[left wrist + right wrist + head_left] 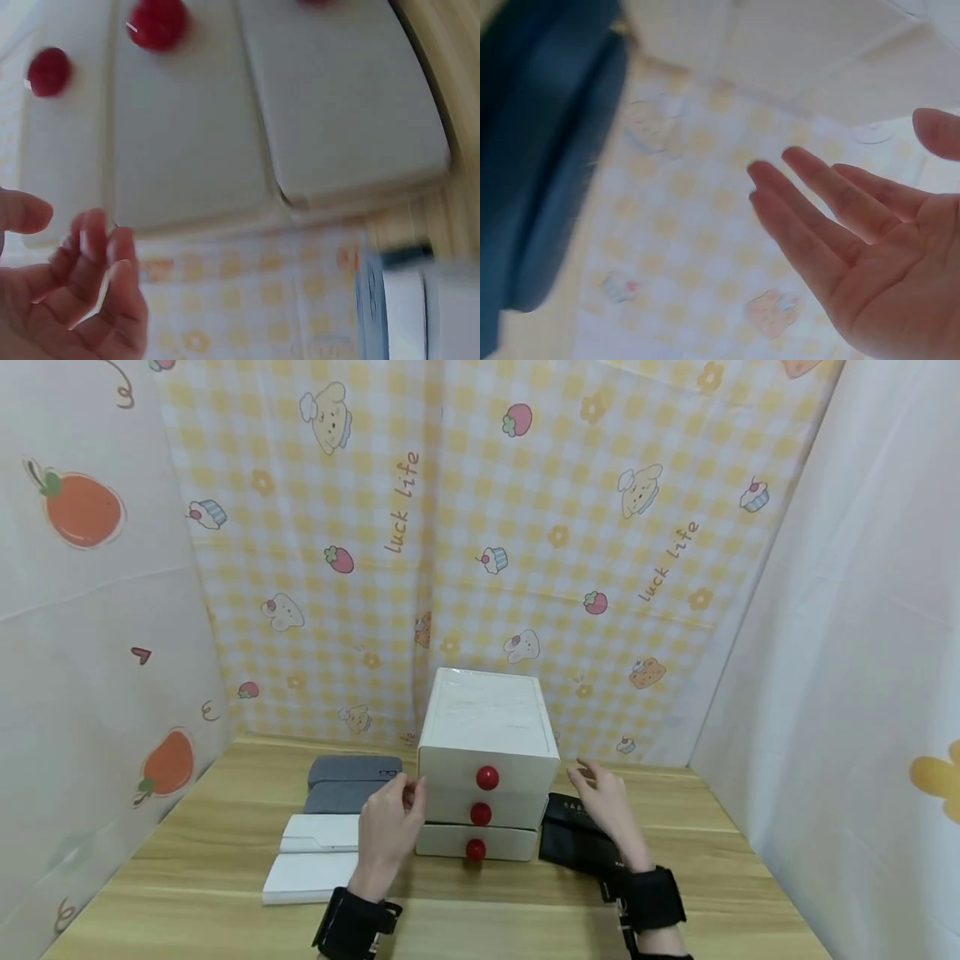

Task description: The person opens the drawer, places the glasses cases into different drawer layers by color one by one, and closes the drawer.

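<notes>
A white cabinet (487,714) of three stacked drawers stands in the middle of the table, each front carrying a round red knob (487,777). My left hand (390,827) hovers by its left front edge, fingers loosely bent and holding nothing. In the left wrist view, those fingertips (94,225) overlap the edge of the drawer fronts. On the other side, my right hand (606,802) is raised over a black flap case (570,843), which it partly covers in the head view. Its fingers (802,225) are spread and nearly straight, with nothing in them.
Left of the cabinet lie a grey glasses case (348,775) and, nearer me, a white folded case (307,872), partly behind my left hand. The wooden table (202,860) meets a yellow checked curtain (465,527) at the back, with white cloth on both sides.
</notes>
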`<state>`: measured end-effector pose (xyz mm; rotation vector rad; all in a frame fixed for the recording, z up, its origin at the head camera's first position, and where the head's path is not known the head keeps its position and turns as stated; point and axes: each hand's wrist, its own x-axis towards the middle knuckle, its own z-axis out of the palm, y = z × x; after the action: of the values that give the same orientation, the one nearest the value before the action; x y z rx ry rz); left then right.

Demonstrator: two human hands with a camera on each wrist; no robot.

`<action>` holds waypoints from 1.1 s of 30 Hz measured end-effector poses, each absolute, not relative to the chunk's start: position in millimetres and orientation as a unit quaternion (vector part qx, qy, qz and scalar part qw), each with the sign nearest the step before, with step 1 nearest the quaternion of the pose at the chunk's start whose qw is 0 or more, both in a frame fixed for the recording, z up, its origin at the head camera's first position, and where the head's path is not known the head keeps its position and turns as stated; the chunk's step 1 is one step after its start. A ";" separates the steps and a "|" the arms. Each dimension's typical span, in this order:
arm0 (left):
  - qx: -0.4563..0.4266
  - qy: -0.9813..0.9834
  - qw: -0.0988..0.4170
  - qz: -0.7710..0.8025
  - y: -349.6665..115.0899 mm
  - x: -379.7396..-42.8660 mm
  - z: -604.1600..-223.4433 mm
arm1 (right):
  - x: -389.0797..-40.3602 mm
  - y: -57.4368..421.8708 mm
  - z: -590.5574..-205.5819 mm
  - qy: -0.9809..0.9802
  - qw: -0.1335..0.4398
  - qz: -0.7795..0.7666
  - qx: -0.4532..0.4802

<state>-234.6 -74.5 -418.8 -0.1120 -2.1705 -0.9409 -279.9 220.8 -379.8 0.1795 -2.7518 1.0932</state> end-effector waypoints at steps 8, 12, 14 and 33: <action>-0.044 -0.840 0.196 -0.503 -51.4 -229.3 -405.1 | -315.1 221.6 -352.4 -0.900 0.007 0.423 0.106; -0.056 -0.838 0.137 -0.526 -41.9 -227.8 -397.6 | -376.0 246.9 -397.3 -0.891 -0.029 0.433 0.134; -0.055 -0.842 0.121 -0.522 -37.1 -227.5 -393.9 | -373.0 244.2 -390.7 -0.888 -0.028 0.437 0.139; -0.032 -0.821 0.113 -0.559 -16.1 -238.0 -380.8 | -307.7 196.5 -295.0 -0.929 -0.085 0.348 0.096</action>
<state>-238.0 -16.1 -380.8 -0.0941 -2.4078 -1.6406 -307.7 196.5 -295.0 0.3203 -3.0869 1.1561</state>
